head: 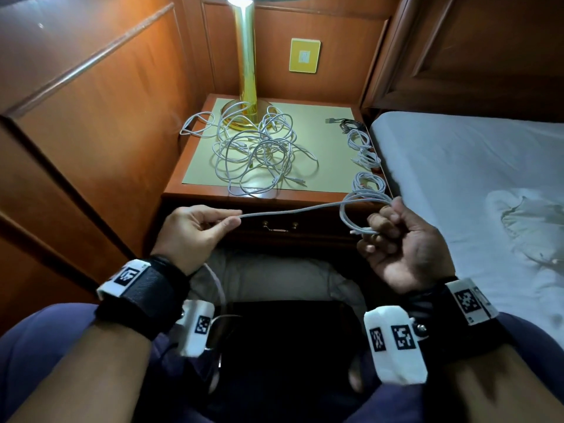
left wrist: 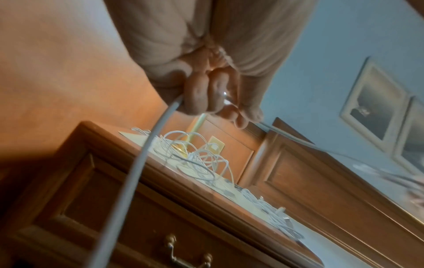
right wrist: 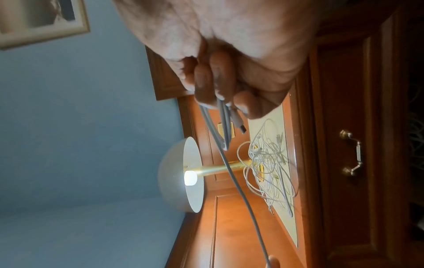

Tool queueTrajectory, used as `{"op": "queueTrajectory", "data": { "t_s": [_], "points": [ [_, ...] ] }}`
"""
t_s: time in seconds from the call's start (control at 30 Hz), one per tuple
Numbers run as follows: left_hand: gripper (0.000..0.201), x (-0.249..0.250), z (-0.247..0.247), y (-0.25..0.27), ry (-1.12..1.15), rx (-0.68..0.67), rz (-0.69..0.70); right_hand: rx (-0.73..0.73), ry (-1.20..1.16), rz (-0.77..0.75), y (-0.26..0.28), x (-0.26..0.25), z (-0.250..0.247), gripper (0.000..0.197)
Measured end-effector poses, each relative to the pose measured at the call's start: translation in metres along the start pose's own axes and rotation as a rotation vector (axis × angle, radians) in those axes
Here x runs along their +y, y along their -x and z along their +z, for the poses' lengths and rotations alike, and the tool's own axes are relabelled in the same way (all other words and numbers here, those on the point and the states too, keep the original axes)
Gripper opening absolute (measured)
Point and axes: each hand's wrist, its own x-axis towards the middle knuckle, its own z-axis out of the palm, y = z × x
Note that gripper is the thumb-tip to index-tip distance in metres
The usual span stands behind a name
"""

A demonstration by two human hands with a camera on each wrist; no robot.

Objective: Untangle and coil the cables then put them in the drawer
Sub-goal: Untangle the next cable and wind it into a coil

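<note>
While the bed (head: 457,154) fills the right side, the bench (head: 213,190) beside it carries a lamp (head: 245,71) and a tangle (head: 256,154) of white cables near the lamp's base, with coils (head: 364,151) lined along its right edge. Its drawer (head: 280,228) is closed below. Lower down, the right hand (head: 406,242) curls round a few loops of a cable (head: 305,210), connector poking out, and the left hand (head: 189,233) pinches the same cable's straight run between thumb and forefinger.

Black wrist straps (head: 146,297) carrying white tagged camera blocks (head: 396,346).
</note>
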Motion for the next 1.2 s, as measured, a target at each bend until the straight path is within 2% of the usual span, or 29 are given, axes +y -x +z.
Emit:
{"op": "queueTrajectory", "data": {
  "t_s": [0.07,0.13,0.23,0.33,0.43,0.5,0.63,0.73,0.83,1.0,1.2],
  "points": [
    [0.011,-0.004,-0.003,0.0,-0.107,0.076,0.013,0.033,0.003,-0.055,0.002,-0.001,-0.002,0.042],
    [0.008,-0.004,0.008,0.006,-0.226,0.091,0.061,0.003,0.005,-0.087,0.006,0.006,0.002,0.042],
    [0.007,-0.005,0.03,0.019,-0.319,0.006,0.076,-0.069,0.12,-0.168,0.01,0.022,0.01,0.036],
    [0.01,0.001,0.048,0.029,-0.328,-0.13,0.098,-0.147,0.462,-0.369,0.013,0.035,0.01,0.03],
    [0.006,0.013,0.054,0.036,-0.118,-0.263,0.177,-0.204,0.942,-0.599,0.014,0.043,0.003,0.035],
    [0.006,0.015,0.053,0.036,-0.017,-0.308,0.244,-0.22,1.118,-0.657,0.012,0.044,-0.003,0.032],
    [0.008,0.016,0.05,0.032,0.087,-0.306,0.27,-0.273,1.359,-0.542,0.007,0.047,-0.007,0.034],
    [0.012,0.017,0.049,0.03,0.136,-0.335,0.246,-0.25,1.42,-0.623,0.007,0.049,-0.003,0.034],
    [0.009,0.017,0.049,0.029,0.169,-0.34,0.226,-0.288,1.296,-0.497,0.007,0.047,0.0,0.036],
    [0.01,0.015,0.05,0.028,0.279,-0.259,0.18,-0.37,1.165,-0.253,0.007,0.051,0.002,0.038],
    [0.012,0.015,0.048,0.026,0.165,-0.2,0.214,-0.437,0.964,-0.168,0.011,0.048,0.009,0.041]
  ]
}}
